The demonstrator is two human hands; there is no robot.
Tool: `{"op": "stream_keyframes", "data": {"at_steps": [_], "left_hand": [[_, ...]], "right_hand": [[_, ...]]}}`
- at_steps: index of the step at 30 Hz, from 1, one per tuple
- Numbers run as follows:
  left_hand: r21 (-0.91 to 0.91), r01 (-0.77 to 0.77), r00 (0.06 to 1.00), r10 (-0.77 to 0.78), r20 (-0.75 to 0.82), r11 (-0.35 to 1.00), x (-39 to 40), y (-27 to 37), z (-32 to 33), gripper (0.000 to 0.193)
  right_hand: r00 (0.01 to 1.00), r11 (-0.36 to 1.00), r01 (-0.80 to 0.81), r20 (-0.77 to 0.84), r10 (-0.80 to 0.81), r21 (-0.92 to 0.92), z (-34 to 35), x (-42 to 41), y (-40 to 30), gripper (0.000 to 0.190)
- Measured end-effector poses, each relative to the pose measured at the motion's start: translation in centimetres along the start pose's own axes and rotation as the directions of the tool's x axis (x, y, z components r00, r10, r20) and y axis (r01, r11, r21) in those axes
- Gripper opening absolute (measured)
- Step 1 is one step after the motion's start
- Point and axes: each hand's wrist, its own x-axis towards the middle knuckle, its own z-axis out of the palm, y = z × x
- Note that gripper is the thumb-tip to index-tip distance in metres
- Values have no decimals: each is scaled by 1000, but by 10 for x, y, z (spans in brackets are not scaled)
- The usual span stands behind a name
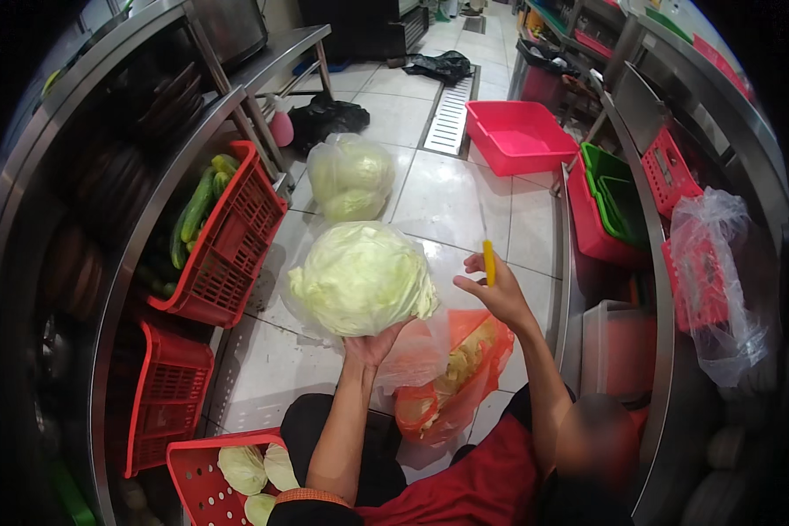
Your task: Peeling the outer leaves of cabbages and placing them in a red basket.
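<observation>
A large pale green cabbage (363, 279) rests on my left hand (376, 346), which supports it from below. Its outer leaves look loose along the right side. My right hand (500, 289), apart from the cabbage on its right, holds a knife by its yellow handle (489, 263). The thin blade points away from me and is hard to make out against the tiles. Below the hands lies an orange plastic bag (454, 378) with yellowish leaf trimmings inside. Beyond the cabbage, a clear plastic bag (351, 177) holds more cabbages.
A red crate (200, 473) with several cabbages stands at my lower left. Red crates (237, 250), one with cucumbers, line the left shelf. On the right are a steel rack (654, 164) and green-and-red bins (605, 217). A pink tub (519, 135) sits ahead beside a floor drain (448, 118).
</observation>
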Motion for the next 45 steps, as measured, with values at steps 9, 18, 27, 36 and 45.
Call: {"op": "stream_keyframes", "data": {"at_steps": [9,18,27,36,45], "left_hand": [[290,139,938,-32,-344,947,-7,-21,-16,64],[189,514,765,-347,-542,837,-20,-60,-52,62],[334,624,770,-481,-420,707,-74,-106,-61,66],[71,394,848,-333,-412,916,-14,-73,-13,69],[142,293,809,-166,-565,945,-4,-57,-35,71]], "right_hand": [[923,943,313,198,-330,114,21,-15,-34,66],[958,938,113,-287,-15,327,-5,20,6,29],[905,971,-217,-352,240,104,-36,33,56,41],[982,994,47,-180,-64,-94,-30,-26,-18,53],[985,985,173,9,-173,-21,29,-30,-34,40]]}}
